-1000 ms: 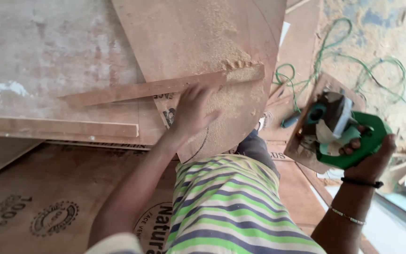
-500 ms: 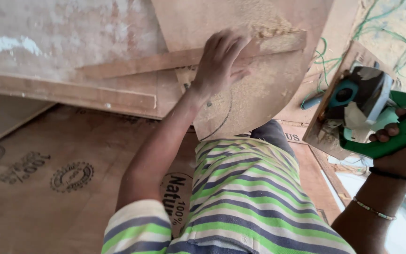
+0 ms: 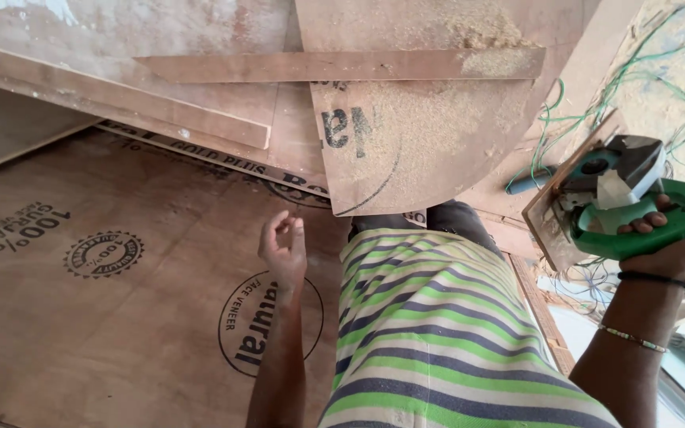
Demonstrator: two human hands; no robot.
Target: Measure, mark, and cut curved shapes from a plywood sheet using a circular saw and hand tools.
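Holding the saw [image 3: 636,206] tight at 3 o'clock, right hand [image 3: 671,250] could slip; left hand [image 3: 283,250] hangs loose, holding nothing.

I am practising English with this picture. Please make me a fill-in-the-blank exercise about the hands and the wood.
1. The right hand holds a power saw with a ____ handle.
2. The left hand holds ____.
3. A thin wooden strip lies across the curved board, which is dusted with ____.

Missing words: green; nothing; sawdust
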